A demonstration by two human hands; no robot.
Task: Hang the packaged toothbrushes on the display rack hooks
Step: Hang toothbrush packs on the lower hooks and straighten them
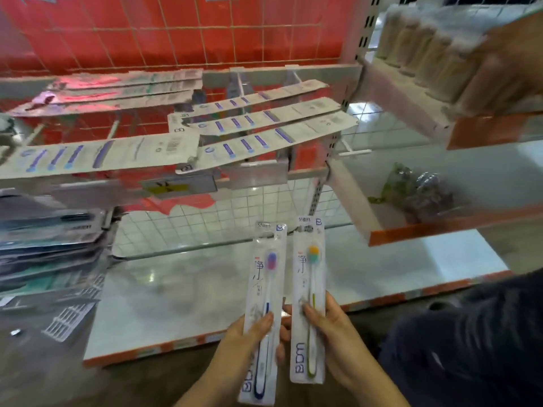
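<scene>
Two hands each hold one pack: left hand (249, 333) grips the blue toothbrush pack (264, 292), right hand (332, 333) the green toothbrush pack (308, 289).

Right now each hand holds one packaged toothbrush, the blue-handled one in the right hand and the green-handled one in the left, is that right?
The hands are swapped. In the head view the left hand holds the blue-handled toothbrush pack, and the right hand holds the green-handled toothbrush pack. Each hand does hold one pack.

White shelf (182, 304), grey plastic rack (69, 320) lying on floor (38, 374)
</scene>
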